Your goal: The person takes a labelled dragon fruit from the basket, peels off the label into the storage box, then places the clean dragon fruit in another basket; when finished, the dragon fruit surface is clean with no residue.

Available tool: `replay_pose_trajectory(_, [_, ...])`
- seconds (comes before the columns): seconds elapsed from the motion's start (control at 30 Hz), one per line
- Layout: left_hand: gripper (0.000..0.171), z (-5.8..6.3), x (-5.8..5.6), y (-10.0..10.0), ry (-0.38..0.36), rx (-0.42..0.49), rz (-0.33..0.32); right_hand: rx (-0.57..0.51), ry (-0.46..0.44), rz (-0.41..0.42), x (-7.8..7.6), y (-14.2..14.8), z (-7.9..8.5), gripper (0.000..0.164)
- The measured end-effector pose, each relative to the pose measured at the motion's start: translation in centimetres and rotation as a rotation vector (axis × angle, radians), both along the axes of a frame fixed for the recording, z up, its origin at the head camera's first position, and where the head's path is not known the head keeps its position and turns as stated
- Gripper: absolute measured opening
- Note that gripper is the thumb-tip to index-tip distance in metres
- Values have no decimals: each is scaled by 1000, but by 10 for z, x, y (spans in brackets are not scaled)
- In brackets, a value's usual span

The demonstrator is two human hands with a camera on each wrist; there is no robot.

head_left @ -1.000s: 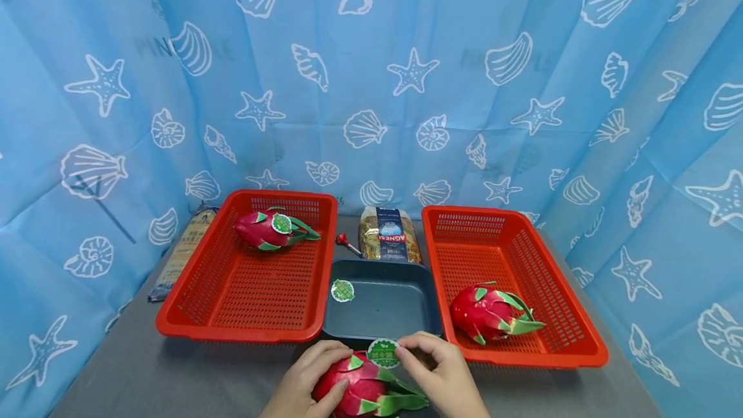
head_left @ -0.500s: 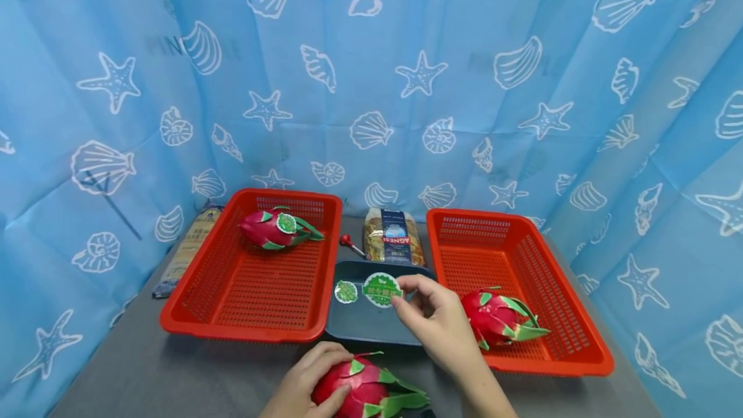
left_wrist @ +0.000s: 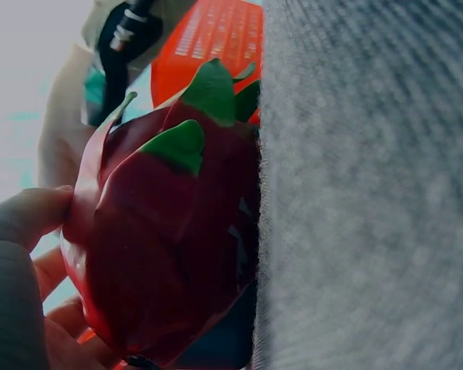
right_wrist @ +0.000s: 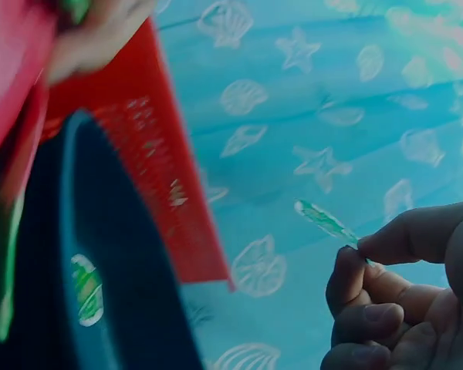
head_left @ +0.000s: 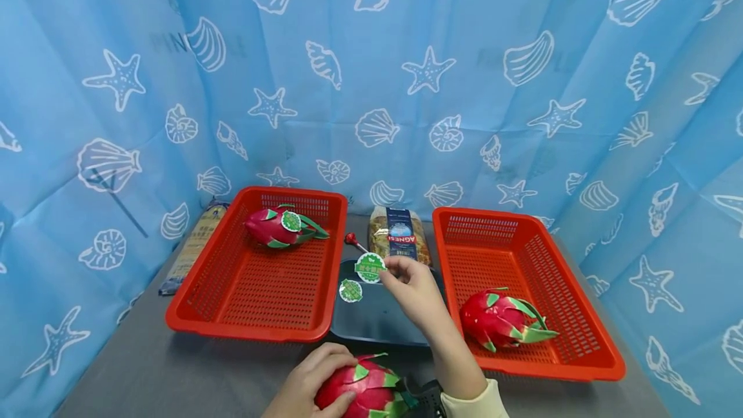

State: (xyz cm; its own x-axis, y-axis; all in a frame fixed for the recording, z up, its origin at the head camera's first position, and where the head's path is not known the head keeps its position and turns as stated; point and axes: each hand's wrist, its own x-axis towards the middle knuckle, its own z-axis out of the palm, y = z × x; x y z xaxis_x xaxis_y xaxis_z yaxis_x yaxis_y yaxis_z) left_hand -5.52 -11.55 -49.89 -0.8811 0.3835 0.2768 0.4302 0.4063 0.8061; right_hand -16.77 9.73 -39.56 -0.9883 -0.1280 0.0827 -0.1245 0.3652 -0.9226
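Observation:
At the front edge of the head view, my left hand [head_left: 313,382] holds a pink dragon fruit [head_left: 361,386] with green-tipped scales, fingers over its top and thumb on the near side. The same fruit [left_wrist: 162,239] fills the middle of the left wrist view. Farther forward, my right hand [head_left: 413,289] pinches a round green-and-white sticker [head_left: 370,268] by its edge between thumb and forefinger, above a dark blue tray [head_left: 377,321]. Edge-on, that sticker [right_wrist: 324,220] shows thin in the right wrist view. A second round sticker [head_left: 351,291] is on the tray's left part.
A red basket [head_left: 194,318] on the left holds a dragon fruit [head_left: 269,228] bearing a green sticker. Another red basket [head_left: 604,357] on the right holds a dragon fruit [head_left: 499,318]. Behind the tray lie a pasta bag [head_left: 400,234] and a red lollipop [head_left: 351,238]. A long packet [head_left: 194,247] lies far left.
My right hand has lifted the sticker from beside the fruit and carried it forward over the tray, toward its far side. My left hand has stayed on the dragon fruit.

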Motion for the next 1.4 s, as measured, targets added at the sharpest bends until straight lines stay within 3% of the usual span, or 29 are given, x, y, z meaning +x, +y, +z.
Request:
replay_pose_trajectory(0.33, [33,2,0,0,8,-11,-4,215,-115,-9,-25,1,-39,16])
replay_pose_trajectory(0.6, [37,3,-1,-1,-21,-21,-3,370,-200,117,-30,1,-51,20])
replay_pose_trajectory(0.83, [34,2,-2,-2,-54,12,-8,430,-208,284,-30,-2,-62,12])
replay_pose_trajectory(1.07, [31,0,-2,-3,-41,23,-8,489,-248,322,-31,-5,-66,14])
replay_pose_trajectory(1.27, [31,-1,-2,-4,-40,22,-13,470,-226,443,-28,-2,-66,18])
replay_pose_trajectory(1.4, [32,-1,-2,-4,-62,29,-18,454,-204,481,-24,0,-65,21])
